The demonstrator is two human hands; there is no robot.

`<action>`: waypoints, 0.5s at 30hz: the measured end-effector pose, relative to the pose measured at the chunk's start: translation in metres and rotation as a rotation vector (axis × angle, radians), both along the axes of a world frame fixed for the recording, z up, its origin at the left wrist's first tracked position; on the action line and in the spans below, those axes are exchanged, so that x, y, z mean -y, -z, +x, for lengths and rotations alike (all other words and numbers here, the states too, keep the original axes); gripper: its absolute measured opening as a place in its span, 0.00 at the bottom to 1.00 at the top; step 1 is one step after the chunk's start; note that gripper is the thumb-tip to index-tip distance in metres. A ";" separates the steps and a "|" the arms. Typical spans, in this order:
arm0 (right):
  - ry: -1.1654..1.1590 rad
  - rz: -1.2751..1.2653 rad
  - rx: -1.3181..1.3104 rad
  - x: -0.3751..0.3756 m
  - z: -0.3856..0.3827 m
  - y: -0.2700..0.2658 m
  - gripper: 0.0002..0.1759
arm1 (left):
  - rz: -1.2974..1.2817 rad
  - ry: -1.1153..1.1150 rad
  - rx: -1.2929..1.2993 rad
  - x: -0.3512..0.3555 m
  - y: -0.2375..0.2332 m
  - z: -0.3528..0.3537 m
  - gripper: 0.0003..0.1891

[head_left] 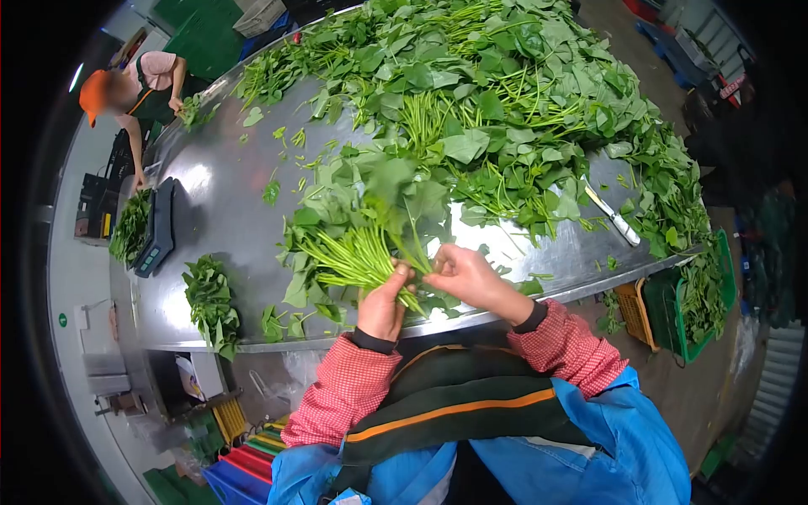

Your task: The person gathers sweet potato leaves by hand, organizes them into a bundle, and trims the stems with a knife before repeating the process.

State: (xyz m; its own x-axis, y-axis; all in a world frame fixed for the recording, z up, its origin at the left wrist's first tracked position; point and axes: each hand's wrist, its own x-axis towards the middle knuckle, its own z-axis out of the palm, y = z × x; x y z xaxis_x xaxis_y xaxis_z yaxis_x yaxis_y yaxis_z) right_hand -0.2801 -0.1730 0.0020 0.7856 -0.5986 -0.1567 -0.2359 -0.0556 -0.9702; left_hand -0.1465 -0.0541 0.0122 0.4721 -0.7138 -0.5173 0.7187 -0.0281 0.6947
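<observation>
My left hand (383, 305) is closed around the stems of a bunch of leafy greens (358, 244) at the near edge of a steel table (219, 194). My right hand (467, 278) pinches a stem of the same bunch right beside the left. The bunch's leaves fan out away from me over the table. A big heap of loose greens (497, 93) covers the far and right part of the table.
A knife (613, 215) lies on the table to the right. A tied bundle (210, 299) and a scale (156, 231) sit to the left. Another person (139, 88) handles greens at the far left. Green and orange crates (673, 307) stand below the table's right edge.
</observation>
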 end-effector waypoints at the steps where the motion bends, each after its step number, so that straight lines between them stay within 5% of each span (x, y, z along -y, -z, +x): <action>1: -0.012 -0.013 0.010 -0.003 0.004 0.000 0.16 | -0.017 0.001 0.049 -0.002 0.005 -0.004 0.07; 8: -0.036 0.183 -0.006 -0.013 0.017 -0.001 0.13 | 0.015 -0.055 -0.103 -0.011 0.013 -0.002 0.06; 12: 0.192 0.231 0.164 -0.026 0.023 0.004 0.08 | -0.119 -0.104 -0.197 -0.006 0.013 -0.002 0.07; 15: 0.310 0.008 0.066 -0.026 0.018 -0.003 0.06 | -0.058 -0.162 -0.149 -0.001 -0.004 -0.001 0.09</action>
State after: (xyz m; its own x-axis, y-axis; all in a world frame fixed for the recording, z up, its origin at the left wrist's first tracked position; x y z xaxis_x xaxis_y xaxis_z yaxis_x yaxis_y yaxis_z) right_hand -0.2622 -0.1475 0.0047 0.5747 -0.8100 -0.1169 -0.1766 0.0168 -0.9841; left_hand -0.1471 -0.0532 0.0158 0.5048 -0.6652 -0.5502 0.8053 0.1333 0.5777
